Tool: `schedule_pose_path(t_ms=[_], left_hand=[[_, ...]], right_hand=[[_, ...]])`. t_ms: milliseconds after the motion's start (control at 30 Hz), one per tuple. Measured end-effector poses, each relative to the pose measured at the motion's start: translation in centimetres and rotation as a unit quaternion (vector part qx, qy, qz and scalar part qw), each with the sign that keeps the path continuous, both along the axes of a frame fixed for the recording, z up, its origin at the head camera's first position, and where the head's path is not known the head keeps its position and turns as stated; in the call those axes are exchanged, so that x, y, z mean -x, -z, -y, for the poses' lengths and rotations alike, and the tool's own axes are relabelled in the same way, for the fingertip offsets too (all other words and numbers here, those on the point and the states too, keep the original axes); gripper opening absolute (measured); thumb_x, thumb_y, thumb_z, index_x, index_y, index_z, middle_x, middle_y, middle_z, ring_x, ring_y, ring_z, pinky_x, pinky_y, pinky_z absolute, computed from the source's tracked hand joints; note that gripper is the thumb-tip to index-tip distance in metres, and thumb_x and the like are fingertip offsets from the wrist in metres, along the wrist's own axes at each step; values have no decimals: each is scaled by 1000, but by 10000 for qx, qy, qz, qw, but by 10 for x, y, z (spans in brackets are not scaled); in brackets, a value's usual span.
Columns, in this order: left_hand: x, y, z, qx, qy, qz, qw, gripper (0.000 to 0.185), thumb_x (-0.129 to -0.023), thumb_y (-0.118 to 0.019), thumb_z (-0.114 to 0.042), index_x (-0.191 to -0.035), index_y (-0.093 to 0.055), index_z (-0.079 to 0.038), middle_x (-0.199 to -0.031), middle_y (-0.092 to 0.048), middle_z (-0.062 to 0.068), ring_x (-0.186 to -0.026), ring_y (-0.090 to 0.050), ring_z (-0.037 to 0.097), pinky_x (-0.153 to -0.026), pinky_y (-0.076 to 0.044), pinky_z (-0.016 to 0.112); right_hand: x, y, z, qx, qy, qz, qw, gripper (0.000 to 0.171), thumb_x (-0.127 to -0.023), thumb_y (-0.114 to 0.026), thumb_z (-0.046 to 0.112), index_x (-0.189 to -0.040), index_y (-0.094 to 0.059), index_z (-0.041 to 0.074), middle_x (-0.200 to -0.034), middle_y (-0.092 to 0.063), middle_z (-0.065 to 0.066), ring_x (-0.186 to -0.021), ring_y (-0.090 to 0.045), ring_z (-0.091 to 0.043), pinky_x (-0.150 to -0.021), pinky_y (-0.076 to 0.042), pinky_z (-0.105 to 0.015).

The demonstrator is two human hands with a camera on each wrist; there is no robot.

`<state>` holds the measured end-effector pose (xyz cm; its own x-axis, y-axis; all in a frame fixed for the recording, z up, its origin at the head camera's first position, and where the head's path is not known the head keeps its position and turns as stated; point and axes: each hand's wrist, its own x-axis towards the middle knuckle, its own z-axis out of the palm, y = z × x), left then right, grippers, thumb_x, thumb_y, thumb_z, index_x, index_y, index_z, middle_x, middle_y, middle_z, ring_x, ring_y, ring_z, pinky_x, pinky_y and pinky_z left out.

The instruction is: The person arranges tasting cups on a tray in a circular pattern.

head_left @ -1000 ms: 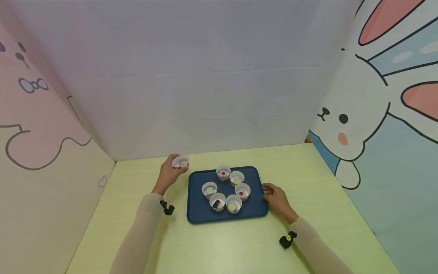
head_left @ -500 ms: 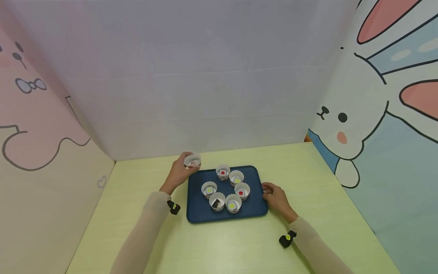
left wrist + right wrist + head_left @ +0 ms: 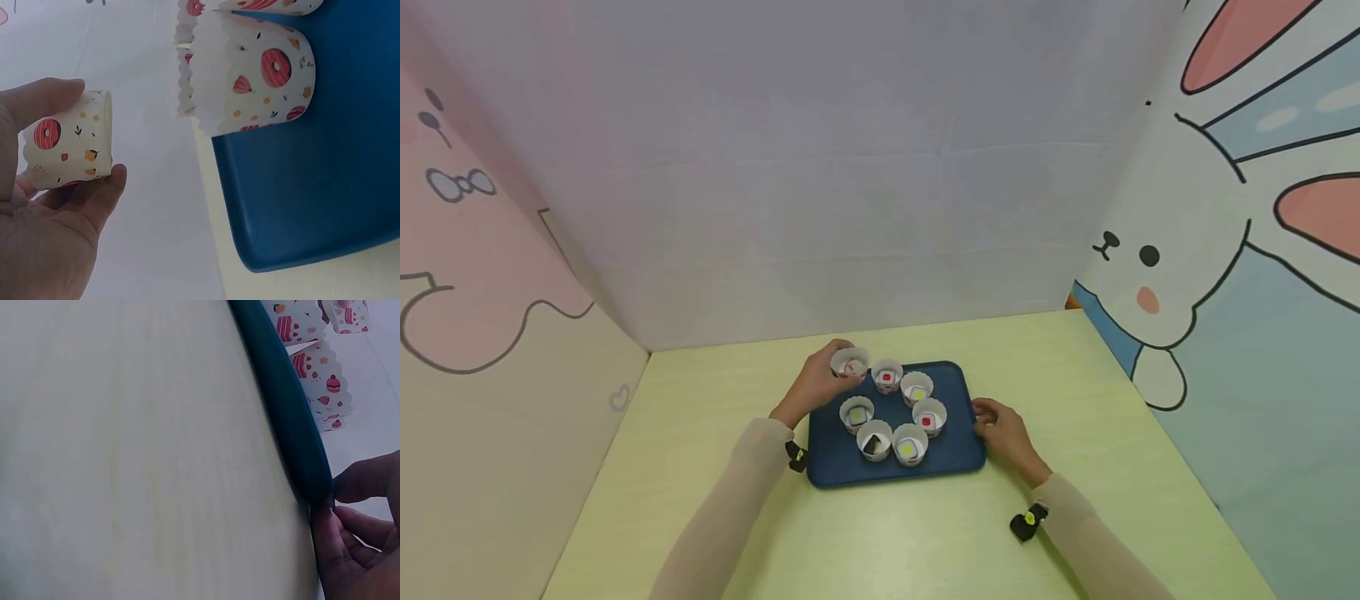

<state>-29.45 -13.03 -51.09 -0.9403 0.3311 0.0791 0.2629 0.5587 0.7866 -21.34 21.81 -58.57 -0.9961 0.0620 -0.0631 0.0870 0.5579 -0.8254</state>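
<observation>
A white paper cup (image 3: 850,362) printed with donuts sits in the left hand (image 3: 820,385), thumb and fingers curled round its sides, above the far-left corner of the blue tray (image 3: 958,450). Six more paper cups (image 3: 895,412) stand in a ring on the tray, coloured pieces inside. The right hand (image 3: 1000,429) pinches the tray's right edge on the pale green table (image 3: 880,542).

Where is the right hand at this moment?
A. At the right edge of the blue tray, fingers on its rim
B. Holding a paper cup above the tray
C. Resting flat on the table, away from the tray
A: the right hand has its fingers against the rim of the blue tray, while the left hand holds the paper cup.
</observation>
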Motion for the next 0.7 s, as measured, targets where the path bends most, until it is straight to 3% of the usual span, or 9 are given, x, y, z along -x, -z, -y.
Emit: schedule_pose_path(t_ms=[233, 700], left_hand=[[-2, 8, -8, -33, 198, -40, 9998, 52, -83, -77, -25, -128, -54, -15, -112, -64, 10, -88, -61, 23, -74, -50, 35], [-2, 18, -16, 60, 180, 350, 9992, 53, -83, -76, -25, -129, -54, -15, -111, -64, 8, -83, -59, 18, -73, -49, 31]], right_hand=[[1, 1, 0, -48, 3, -39, 10000, 47, -79, -63, 0, -126, -63, 1, -110, -70, -15, -90, -63, -19, -74, -47, -27], [1, 1, 0, -21, 8, -45, 10000, 46, -79, -62, -1, -125, -63, 0, -110, -70, -16, -89, -63, -19, -74, -47, -28]])
